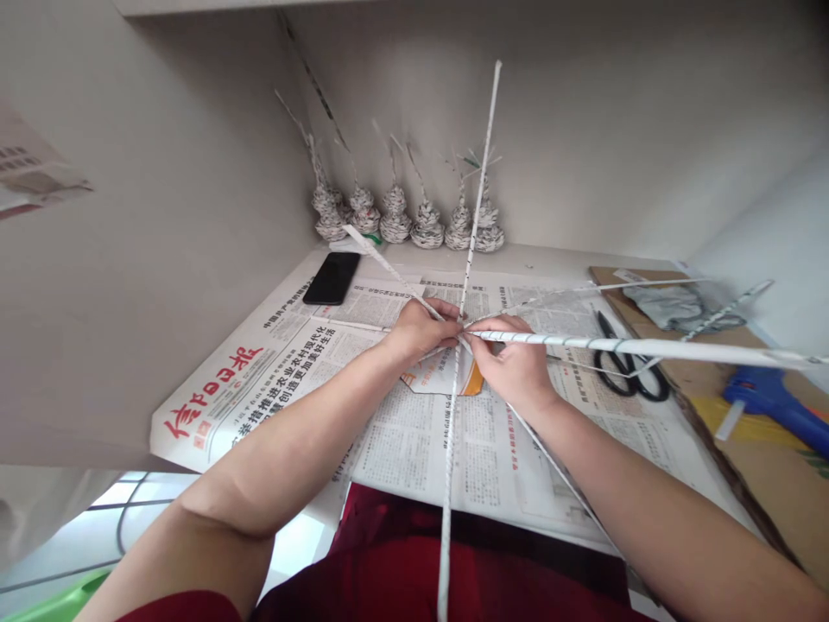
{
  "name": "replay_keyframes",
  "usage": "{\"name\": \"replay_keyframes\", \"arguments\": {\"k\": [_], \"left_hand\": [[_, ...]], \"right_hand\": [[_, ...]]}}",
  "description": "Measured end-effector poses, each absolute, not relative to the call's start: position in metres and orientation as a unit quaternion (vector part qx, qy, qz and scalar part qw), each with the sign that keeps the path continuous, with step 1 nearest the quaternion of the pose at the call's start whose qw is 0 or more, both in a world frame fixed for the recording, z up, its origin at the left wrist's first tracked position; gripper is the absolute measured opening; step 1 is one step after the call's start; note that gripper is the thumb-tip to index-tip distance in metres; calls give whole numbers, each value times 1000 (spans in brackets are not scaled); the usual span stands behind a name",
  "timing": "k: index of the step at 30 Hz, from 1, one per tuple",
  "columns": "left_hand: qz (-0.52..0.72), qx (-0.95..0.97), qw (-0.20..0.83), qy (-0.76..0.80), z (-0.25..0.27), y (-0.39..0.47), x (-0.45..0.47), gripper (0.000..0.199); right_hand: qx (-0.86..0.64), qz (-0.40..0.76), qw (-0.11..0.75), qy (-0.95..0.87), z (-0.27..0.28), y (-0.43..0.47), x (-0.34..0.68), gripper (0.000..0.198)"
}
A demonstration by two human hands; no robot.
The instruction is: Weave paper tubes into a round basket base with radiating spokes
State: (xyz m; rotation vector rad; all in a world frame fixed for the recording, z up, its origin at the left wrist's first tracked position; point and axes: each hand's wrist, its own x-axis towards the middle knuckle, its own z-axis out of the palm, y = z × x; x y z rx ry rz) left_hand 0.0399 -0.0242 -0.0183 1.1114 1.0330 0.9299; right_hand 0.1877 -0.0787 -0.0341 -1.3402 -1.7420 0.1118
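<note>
Several long rolled paper sticks (480, 194) cross at one point and fan out in all directions above the newspaper. My left hand (424, 328) is closed on the sticks at the left of the crossing, thumb and fingers pinched there. From the right, my right hand (515, 358) grips the same crossing, its thumb and finger meeting beside the left fingertips. One thick paper stick (648, 347) runs rightward over the right hand. Beneath the hands lies a small white and orange card (440, 378), partly covered by them.
Newspaper (414, 441) covers the table. A black phone (332, 278) lies at the left. Several woven paper gourds (395, 216) line the back wall. Black-handled scissors (631, 376), a blue glue gun (777, 406), cardboard (764, 484) and a grey cloth (673, 307) are at the right.
</note>
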Motion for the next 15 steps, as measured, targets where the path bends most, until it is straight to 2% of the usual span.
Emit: {"name": "replay_keyframes", "arguments": {"k": [4, 9, 15], "left_hand": [[394, 541, 588, 454, -15, -27, 40, 19], [388, 604, 533, 448, -10, -29, 40, 19], [394, 591, 561, 424, -11, -29, 40, 15]], "right_hand": [[-552, 56, 456, -695, -33, -79, 187, 8], [-599, 132, 469, -635, -27, -80, 184, 9], [-622, 166, 465, -608, -24, -79, 187, 14]]}}
